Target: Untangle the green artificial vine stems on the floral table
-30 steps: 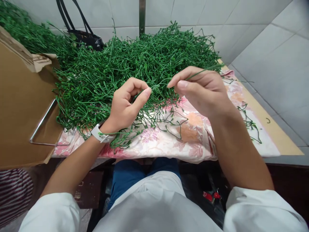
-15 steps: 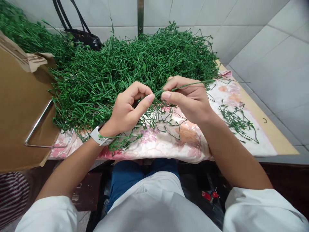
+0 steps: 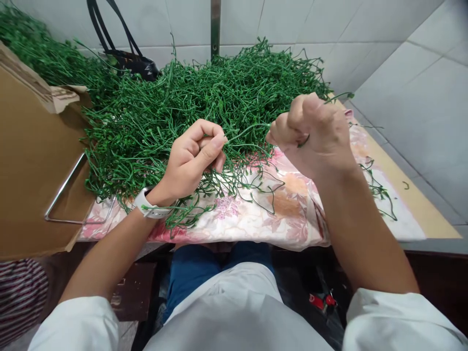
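Between my hands runs a thin green stem (image 3: pixel 248 129), drawn fairly straight above the cloth. My left hand (image 3: pixel 193 158), with a white-banded watch (image 3: pixel 151 204) on its wrist, pinches one end between thumb and forefinger. Raised to the right, my right hand (image 3: pixel 314 134) has its fingers curled over the stem; a green tip sticks out beyond its upper right side. Its thumb is mostly hidden. Right behind both hands lies a big tangled heap of similar green stems (image 3: pixel 204 97) with small forked tips, whether real or artificial I cannot tell.
A flowered cloth (image 3: pixel 252 224) covers the table. A cardboard box (image 3: pixel 32 161) with a metal wire frame (image 3: pixel 62 187) stands at left. A black bag (image 3: pixel 135 63) rests by the tiled wall. Some stems (image 3: pixel 382 195) lie at right. Striped fabric (image 3: pixel 22 297) shows lower left.
My right hand has moved up and to the right, away from my left, turning and curling its fingers. The stem now stretches across the gap; my left hand keeps its pinch.
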Demonstrator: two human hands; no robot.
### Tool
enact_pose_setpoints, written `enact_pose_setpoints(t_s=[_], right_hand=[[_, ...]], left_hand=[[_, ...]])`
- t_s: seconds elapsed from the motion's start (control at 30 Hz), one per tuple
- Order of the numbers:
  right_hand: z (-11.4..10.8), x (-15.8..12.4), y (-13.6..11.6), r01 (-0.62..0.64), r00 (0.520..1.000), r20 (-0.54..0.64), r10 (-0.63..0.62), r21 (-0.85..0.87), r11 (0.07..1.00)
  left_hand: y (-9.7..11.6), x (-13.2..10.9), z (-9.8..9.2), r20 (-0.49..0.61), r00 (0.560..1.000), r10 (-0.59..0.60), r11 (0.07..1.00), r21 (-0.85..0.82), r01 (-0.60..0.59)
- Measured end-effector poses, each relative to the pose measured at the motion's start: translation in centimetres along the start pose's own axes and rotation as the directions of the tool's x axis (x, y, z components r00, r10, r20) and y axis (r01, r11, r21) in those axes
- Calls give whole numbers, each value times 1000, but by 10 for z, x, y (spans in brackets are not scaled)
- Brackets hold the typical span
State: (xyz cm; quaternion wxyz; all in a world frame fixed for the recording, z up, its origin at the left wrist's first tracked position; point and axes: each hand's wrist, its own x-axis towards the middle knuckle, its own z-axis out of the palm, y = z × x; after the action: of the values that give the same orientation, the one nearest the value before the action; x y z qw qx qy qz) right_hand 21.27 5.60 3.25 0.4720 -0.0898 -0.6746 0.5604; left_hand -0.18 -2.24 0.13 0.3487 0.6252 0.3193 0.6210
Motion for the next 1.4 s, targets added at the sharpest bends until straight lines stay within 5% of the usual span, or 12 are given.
enact_pose_setpoints(t_s=[0.23,0.47,0.67,0.97,1.27,1.4], right_hand=[[13,-8,10,-142,990,-8,142,10,990],[21,-11,10,-294,949,141,283,63,954],[25,-15,16,-143,987,58,152,-134,981],[32,-20,24,90,995,-2,-103,-464,881],[23,-21,20,229,968,227,-108,-619,751],[15,-19,11,137,990,100,-99,-519,844]], left_hand=[[2,-1,-1,39,997,-62,992,-105,66],[6,0,3,76,992,-104,991,-78,110],[7,-4,9,56,986,-159,987,32,157],[2,-7,9,59,973,-221,973,85,216],[1,-10,6,74,991,-111,968,234,91],[-2,-2,-1,-78,996,36,989,146,-24]])
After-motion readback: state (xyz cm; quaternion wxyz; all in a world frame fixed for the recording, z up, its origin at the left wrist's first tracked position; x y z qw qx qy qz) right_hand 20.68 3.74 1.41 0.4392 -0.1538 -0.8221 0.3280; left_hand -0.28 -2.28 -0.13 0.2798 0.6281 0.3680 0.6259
